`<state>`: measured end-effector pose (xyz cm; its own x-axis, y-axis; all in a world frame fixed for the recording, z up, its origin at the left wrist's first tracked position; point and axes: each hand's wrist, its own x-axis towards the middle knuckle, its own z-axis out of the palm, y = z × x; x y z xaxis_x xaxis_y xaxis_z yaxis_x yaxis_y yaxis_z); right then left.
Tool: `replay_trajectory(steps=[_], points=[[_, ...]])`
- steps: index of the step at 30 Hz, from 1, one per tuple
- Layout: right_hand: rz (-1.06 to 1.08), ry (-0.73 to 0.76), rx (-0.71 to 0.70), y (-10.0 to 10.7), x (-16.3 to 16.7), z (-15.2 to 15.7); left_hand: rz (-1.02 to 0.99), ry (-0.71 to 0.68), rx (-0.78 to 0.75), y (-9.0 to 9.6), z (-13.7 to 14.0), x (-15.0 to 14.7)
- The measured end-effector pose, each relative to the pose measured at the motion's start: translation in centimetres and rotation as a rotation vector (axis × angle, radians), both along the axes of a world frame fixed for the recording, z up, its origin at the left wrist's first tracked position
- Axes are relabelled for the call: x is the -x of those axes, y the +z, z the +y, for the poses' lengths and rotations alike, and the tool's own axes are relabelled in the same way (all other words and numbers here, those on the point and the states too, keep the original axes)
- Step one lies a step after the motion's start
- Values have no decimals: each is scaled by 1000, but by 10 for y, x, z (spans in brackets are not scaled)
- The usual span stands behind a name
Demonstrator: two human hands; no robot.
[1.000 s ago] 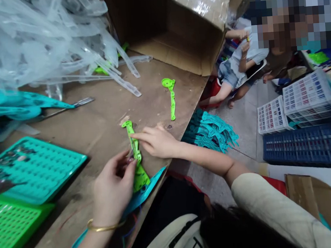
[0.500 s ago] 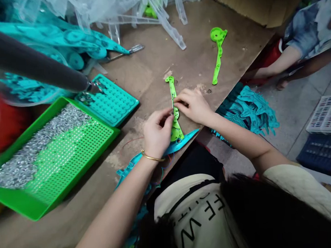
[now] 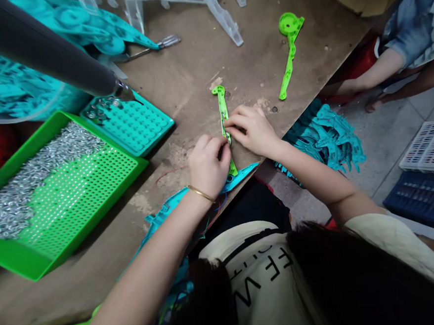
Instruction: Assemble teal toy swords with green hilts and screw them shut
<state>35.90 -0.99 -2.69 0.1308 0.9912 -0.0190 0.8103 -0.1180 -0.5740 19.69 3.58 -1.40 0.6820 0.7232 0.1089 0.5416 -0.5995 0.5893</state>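
A long, narrow lime-green plastic part (image 3: pixel 221 100) lies on the wooden table under my fingertips, with a thin dark line along its channel. My left hand (image 3: pixel 209 167) is closed in a pinch at its lower half and hides some of it. Just above, my right hand (image 3: pixel 254 130) pinches at the strip's edge; what is between those fingertips is too small to make out. Beneath the strip's lower end, a teal plastic part (image 3: pixel 242 177) lies along the table edge, with thin wires near it. A second lime-green part (image 3: pixel 290 53), with a round head, lies farther right.
At left are a green perforated tray (image 3: pixel 82 199) of small metal screws, a teal pegged tray (image 3: pixel 133 128) and a dark powered screwdriver (image 3: pixel 64 54). Translucent plastic parts (image 3: pixel 221 16) lie at the back. Teal parts (image 3: pixel 330 137) are piled beyond the table edge, near another person's arm (image 3: pixel 377 69).
The view has shifted, so the trays and back parts sit farther left and higher. Both hands stay at the green strip; my left hand covers more of its lower end.
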Motion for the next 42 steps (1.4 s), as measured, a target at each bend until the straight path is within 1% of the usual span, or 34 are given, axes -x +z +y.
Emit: replay_trajectory(steps=[4,9,12,16,19,22,25,28,30,32,35,40,42], points=[[-14,56,9,6,1,-8,55,21,-31,-3,1,-1],[-56,97,8,18,14,-13,60,0,-34,-2,5,2],[-82,89,0,14,19,-11,47,0,-43,-2,8,5],[-117,59,-40,8,14,-8,27,26,-22,-1,13,5],[-83,89,-28,10,12,-9,47,27,-35,3,14,6],[-24,124,-3,13,9,-12,123,25,-52,6,15,5],[75,131,-1,13,9,-13,217,5,-16,10,15,2],[95,137,-12,7,10,-14,294,16,33,14,15,-2],[80,143,-56,3,11,-14,286,40,65,14,15,-4],[64,152,-128,-1,11,-14,253,60,84,13,16,-5],[14,182,-201,-2,10,-13,210,83,99,12,15,-6],[-38,217,-210,1,10,-11,143,118,213,12,12,1],[-52,210,-203,2,11,-11,104,101,212,13,10,8]])
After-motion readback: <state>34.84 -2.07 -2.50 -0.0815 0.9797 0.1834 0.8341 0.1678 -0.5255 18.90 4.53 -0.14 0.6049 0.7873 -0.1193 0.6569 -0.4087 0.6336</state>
